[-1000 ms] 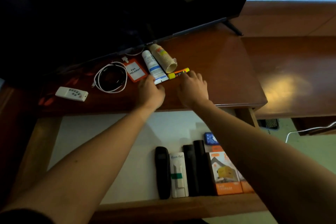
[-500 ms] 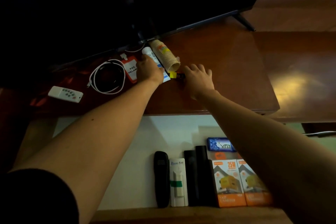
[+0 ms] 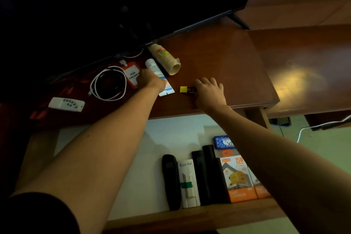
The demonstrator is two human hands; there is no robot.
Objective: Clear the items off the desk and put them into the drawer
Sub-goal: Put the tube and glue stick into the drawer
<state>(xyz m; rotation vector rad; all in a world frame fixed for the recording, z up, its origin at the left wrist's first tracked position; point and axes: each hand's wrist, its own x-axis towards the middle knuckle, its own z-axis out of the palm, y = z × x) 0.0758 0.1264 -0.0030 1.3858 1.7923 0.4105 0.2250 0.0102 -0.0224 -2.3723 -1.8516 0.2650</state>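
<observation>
Left hand (image 3: 150, 80) lies over the white squeeze tube with blue label (image 3: 159, 76) on the dark red-brown wooden counter (image 3: 218, 59); fingers look wrapped round the tube, though the hand hides the contact, so likely a closing grip. Right hand (image 3: 209, 93) rests on the short yellow-capped marker (image 3: 187, 89), grip on its dark end, fingers curled over it. The stack of paper cups lying on its side (image 3: 165, 58) is just beside the tube. The open wooden drawer with a pale lining (image 3: 133, 157) sits below the counter edge.

To do it well: get a firm wrap on the tube at mid-body, avoid nudging the cups, pinch the marker fully before lifting, then lower both onto bare lining left of the black remote (image 3: 171, 182).
</observation>
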